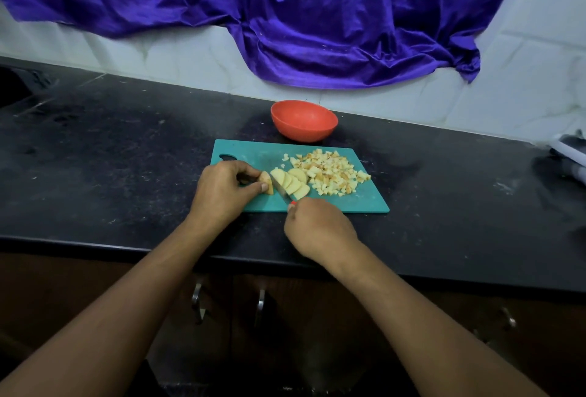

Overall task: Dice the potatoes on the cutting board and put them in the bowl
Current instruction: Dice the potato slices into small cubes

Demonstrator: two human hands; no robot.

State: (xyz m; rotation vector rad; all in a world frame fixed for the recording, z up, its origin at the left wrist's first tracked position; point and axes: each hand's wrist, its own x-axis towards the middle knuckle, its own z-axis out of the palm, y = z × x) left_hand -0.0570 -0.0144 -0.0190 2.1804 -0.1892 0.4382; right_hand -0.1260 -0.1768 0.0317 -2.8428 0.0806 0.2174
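Board: teal cutting board (355,203) lies flat on the black counter (111,155), its handle hole at the far left corner, partly behind my left hand.
Left hand: my left hand (222,192) is curled over the potato end piece (266,182), thumb and fingertips pinching it against the board.
Right hand: my right hand (317,228) is clenched around the knife handle at the board's near edge; only a small red bit of the handle shows above the fist.
Knife: knife blade (280,189) runs up and left from my fist, standing between the end piece and the slices.
Slices: potato slices (293,182) lie fanned and overlapping just right of the blade, leaning on one another.
Dice: diced potato (329,173) sits in a loose heap on the right half of the board, touching the far slice.
Bowl: red bowl (303,120) stands on the counter just behind the board's far edge; I see no potato in the part of it that shows.
Backdrop: purple cloth (285,16) hangs over the pale tiled wall behind the counter.
Below: two metal cabinet handles (260,303) show under the counter edge, between my forearms.
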